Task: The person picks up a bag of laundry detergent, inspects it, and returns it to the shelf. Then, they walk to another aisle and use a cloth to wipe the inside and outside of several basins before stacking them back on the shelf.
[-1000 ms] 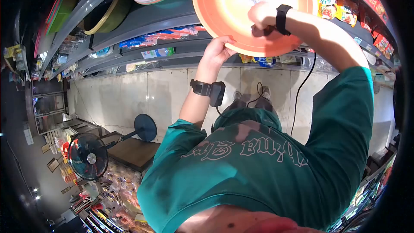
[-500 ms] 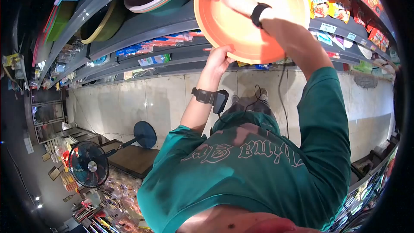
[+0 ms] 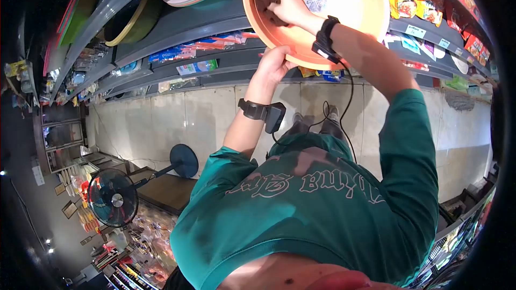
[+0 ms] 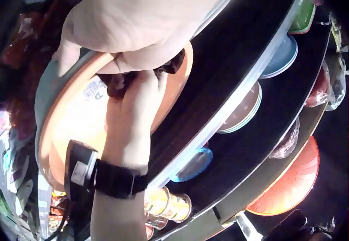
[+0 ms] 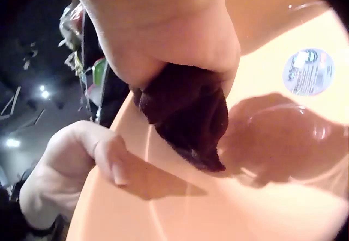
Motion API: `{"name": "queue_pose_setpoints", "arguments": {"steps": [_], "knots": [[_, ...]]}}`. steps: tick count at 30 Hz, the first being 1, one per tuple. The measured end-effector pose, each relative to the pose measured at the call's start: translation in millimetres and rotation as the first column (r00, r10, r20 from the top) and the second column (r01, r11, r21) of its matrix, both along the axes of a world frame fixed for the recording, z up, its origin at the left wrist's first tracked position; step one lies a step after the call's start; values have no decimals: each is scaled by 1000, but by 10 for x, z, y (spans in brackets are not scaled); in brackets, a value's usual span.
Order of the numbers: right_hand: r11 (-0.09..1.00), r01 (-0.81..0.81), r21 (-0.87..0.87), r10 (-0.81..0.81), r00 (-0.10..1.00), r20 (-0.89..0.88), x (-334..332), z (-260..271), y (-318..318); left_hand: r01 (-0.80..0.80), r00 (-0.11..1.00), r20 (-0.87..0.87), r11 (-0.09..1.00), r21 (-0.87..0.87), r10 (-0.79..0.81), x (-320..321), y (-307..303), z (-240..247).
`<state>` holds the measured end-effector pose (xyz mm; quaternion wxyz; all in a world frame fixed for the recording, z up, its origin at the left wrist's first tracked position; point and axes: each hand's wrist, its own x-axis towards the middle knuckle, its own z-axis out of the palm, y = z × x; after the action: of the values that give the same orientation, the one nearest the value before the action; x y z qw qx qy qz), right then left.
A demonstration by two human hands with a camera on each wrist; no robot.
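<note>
The hands are both on the basin (image 3: 307, 36), which fills the top centre of the head view: the left hand (image 3: 271, 67) grips its rim, and the right hand (image 3: 290, 8) is inside, curled round a dark cloth (image 5: 188, 115) against the upper-left part of the basin. From the head the cloth is only a dark patch by the fingers; the right wrist view shows its folds bunched under the hand, with a pointed end hanging toward the lower middle of the frame. That view also brings out the left thumb laid over the rim at lower left, the other fingers hidden behind the wall, and the print on a round label (image 5: 308, 72) at upper right, too small to read. The head view has the label just beside the right hand. In the left wrist view the left hand covers the top of the frame and hides part of the right fingers, while a black strap (image 4: 117, 180) crosses the right wrist at lower centre. Only there do a red mesh bowl (image 4: 289, 183) at lower right and yellow-wrapped cups (image 4: 168, 204) at bottom centre appear. The head view alone gives the fan (image 3: 113, 198) at lower left and the green shirt (image 3: 301, 220).
</note>
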<state>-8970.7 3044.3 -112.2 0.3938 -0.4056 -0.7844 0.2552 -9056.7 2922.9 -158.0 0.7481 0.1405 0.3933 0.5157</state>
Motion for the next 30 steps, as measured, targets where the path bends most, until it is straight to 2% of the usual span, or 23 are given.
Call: {"name": "queue_pose_setpoints", "arguments": {"steps": [3, 5, 7, 8, 11, 12, 14, 15, 18, 21, 22, 25, 26, 29, 30], "knots": [[953, -46, -301, 49, 999, 2, 5, -23, 28, 11, 1000, 13, 999, -43, -11, -35, 59, -24], [921, -278, -273, 327, 932, 157, 138, -129, 91, 10, 1000, 10, 1000, -8, -10, -48, 52, -10], [789, -437, -432, 553, 811, 190, 275, 67, 16, 3, 1000, -5, 1000, 17, -3, -21, 34, 37], [803, -444, -399, 556, 799, 230, 268, 120, -2, -4, 1000, -18, 1000, 27, 5, 8, 12, 82], [903, -310, -299, 418, 798, 434, 176, 283, -14, -35, 999, -29, 999, 16, 36, 49, 13, 82], [913, -235, -333, 313, 928, 203, 142, 159, 18, -27, 998, -55, 1000, 12, 28, 48, 14, 47], [957, -114, -267, 157, 977, 146, 40, 50, 163, -24, 997, -75, 1000, -11, 23, 42, 15, 18], [957, -35, -287, 83, 984, 156, 18, 134, 158, -31, 997, -69, 999, -29, 29, 41, 22, 12], [942, -51, -333, 106, 983, 149, 28, 80, 124, -26, 998, -50, 1000, -17, 25, 51, 35, 34], [884, -350, -309, 441, 844, 306, 202, 96, 113, -40, 999, -17, 999, 12, 40, 107, 25, -13], [809, -389, -442, 519, 825, 225, 262, 156, 79, -47, 999, -6, 999, 25, 47, 120, 38, -19], [879, -365, -307, 471, 771, 430, 214, 408, 42, -76, 997, -1, 997, 23, 76, 177, 29, 58], [890, -312, -332, 416, 852, 317, 193, 408, 31, -95, 995, 7, 996, -1, 95, 184, 34, 66], [997, -75, -8, 75, 980, 185, 31, 116, 167, -112, 994, -23, 993, -37, 111, 198, 19, 85], [993, -92, 75, 67, 956, 285, 45, 234, 151, -108, 994, -22, 993, -40, 107, 207, 10, 57]]}}
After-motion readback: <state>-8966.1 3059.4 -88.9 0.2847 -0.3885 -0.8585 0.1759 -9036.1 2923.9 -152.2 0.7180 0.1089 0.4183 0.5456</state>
